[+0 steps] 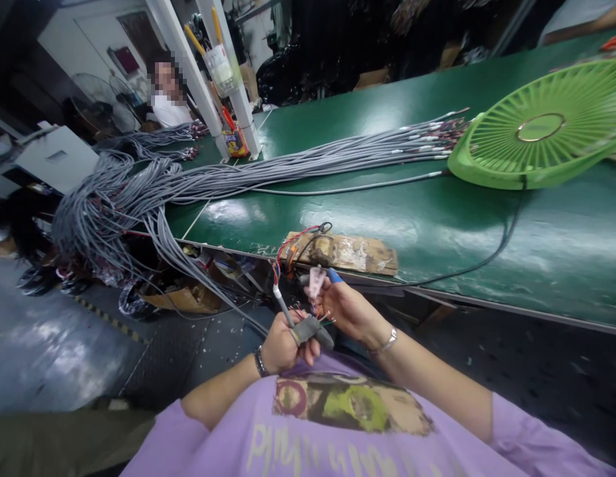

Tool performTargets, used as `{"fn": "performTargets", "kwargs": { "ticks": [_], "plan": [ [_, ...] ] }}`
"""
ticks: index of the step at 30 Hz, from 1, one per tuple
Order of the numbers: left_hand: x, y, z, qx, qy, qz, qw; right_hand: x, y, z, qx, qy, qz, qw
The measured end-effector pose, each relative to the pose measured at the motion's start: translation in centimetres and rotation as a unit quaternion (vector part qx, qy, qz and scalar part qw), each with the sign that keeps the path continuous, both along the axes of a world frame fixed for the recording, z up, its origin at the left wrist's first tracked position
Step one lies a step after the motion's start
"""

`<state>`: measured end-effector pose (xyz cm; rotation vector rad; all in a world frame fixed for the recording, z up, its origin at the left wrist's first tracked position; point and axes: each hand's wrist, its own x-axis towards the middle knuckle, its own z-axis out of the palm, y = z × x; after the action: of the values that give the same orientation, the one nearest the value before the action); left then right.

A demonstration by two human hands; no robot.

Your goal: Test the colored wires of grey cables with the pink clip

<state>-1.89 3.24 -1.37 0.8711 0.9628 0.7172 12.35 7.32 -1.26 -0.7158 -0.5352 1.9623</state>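
My left hand (282, 343), with grey wrapping on its thumb, is closed around a grey cable (284, 309). A white sleeve sits near that cable's tip, where thin coloured wires fan out. More fine stripped wires (324, 318) stick out beside the wrapped thumb. Close by on the right, my right hand (352, 310) has a blue covering on one fingertip. Its fingers are bent around a small pale pinkish piece (316, 283), whose kind I cannot make out. Just beyond both hands, a worn wooden board (360, 254) with a block and red and black leads lies at the bench edge.
Long grey cables (288, 165) run along the green bench (387, 212) and hang over its left side in a bundle. A green fan (531, 132) lies at the right, its black cord (501, 245) trailing across. A white post (243, 112) rises behind; a person sits farther back.
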Motion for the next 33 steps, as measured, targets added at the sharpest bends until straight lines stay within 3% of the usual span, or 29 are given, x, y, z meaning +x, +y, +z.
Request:
{"fn": "performTargets", "kwargs": {
  "ticks": [4, 9, 17, 20, 23, 25, 28, 33],
  "plan": [
    [0.3, 0.0, 0.6, 0.025, 0.039, 0.033, 0.998, 0.3, -0.3, 0.5, 0.013, -0.075, 0.034, 0.997],
    [0.1, -0.1, 1.2, 0.034, 0.099, 0.018, 0.994, 1.2, -1.3, 1.0, 0.089, -0.192, 0.089, 0.973],
    [-0.1, -0.5, 0.8, 0.022, 0.110, 0.002, 0.994, 1.6, -2.3, 0.6, 0.115, -0.224, 0.114, 0.961],
    [-0.3, -0.7, 0.7, 0.005, 0.107, -0.020, 0.994, 1.5, -2.5, -0.5, 0.090, -0.208, 0.074, 0.971],
    [-0.4, -1.0, 1.1, -0.011, 0.103, -0.080, 0.991, 1.9, -2.2, -2.1, 0.009, -0.163, -0.035, 0.986],
    [-0.5, -1.1, 1.1, -0.012, 0.095, -0.076, 0.993, 2.5, -2.0, -2.6, -0.048, -0.137, -0.069, 0.987],
    [-0.6, -1.1, 0.5, 0.001, 0.092, -0.030, 0.995, 3.0, -2.5, -1.9, -0.063, -0.116, -0.003, 0.991],
    [-0.5, -1.1, -0.1, 0.028, 0.118, -0.019, 0.992, 1.8, -3.7, 0.1, 0.006, -0.183, 0.061, 0.981]
  ]
}}
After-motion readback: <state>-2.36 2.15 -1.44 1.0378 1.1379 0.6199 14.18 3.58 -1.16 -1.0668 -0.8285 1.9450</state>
